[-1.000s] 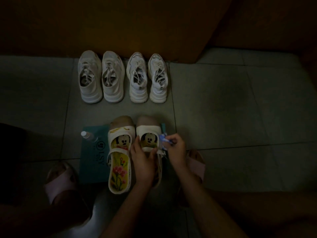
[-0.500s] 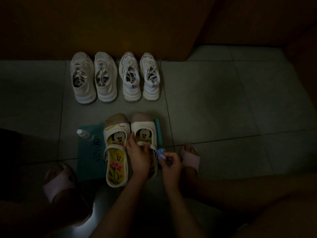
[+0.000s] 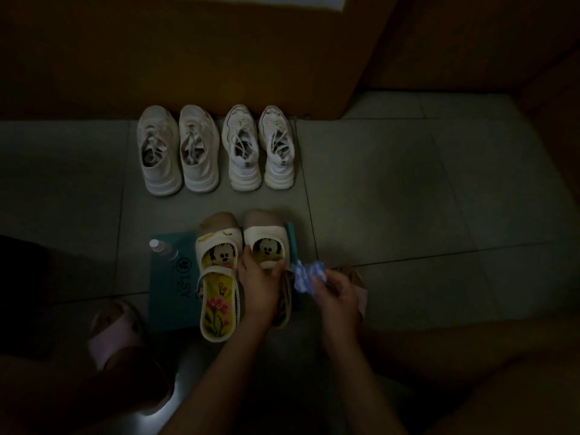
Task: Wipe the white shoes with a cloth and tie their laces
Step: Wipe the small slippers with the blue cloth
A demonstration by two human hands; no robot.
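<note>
left hand (image 3: 260,285): we gripped the sandal (image 3: 266,238), fingers curled
right hand (image 3: 339,296): we pinched the cloth (image 3: 306,276) just beside sandal

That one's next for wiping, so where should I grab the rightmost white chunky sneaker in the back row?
Grip the rightmost white chunky lace-up sneaker by its heel collar, coming from the near side: the heel points toward you, the opening faces up, and its twin white sneaker crowds its left.

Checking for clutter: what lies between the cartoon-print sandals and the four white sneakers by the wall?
Nothing but bare grey floor tile separates the sandals from the white sneakers, as the head view shows.
</note>
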